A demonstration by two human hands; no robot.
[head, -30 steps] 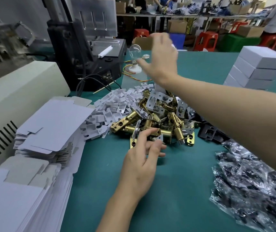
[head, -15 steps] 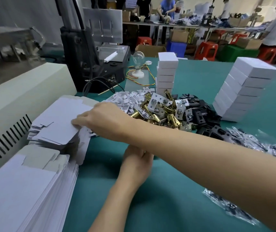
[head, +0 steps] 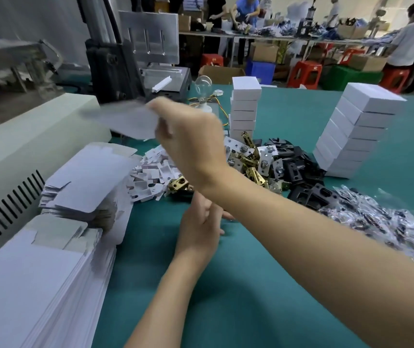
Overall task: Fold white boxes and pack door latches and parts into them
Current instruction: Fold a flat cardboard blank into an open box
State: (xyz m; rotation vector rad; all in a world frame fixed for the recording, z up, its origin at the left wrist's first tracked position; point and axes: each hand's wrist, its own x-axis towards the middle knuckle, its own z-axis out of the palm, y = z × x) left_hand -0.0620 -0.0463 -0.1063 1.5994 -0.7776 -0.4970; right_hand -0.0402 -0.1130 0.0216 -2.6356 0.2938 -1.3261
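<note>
Teal table top (head: 251, 297) carries all that the job needs. Two heaps of flat blanks (head: 37, 285) sit at the near left, and columns of folded white boxes (head: 356, 131) stand at the far centre and far right. A drift of bagged parts (head: 389, 227) lies at the near right, with the pile of brass door latches (head: 250, 159) in the middle. The right hand (head: 191, 146) hovers above the table just left of the latch pile. Its thumb and fingers pinch the right edge of a single box blank (head: 125, 119), which hangs in the air beyond the farther heap. The step appears to be fetching one blank for folding. To do it well, make sure only one sheet is in the pinch and carry it clear of the latches so no corner snags. Bring it down to the bare cloth by the left hand (head: 198, 229), where both hands can pop it square. The left hand lies low, just on the near side of the latch pile. The right forearm crosses over its fingers, so I cannot tell whether they curl round a latch or lie loose. The same wrist hides part of the latch pile. Motion smears the blank, so its creases and flaps cannot be read.
</note>
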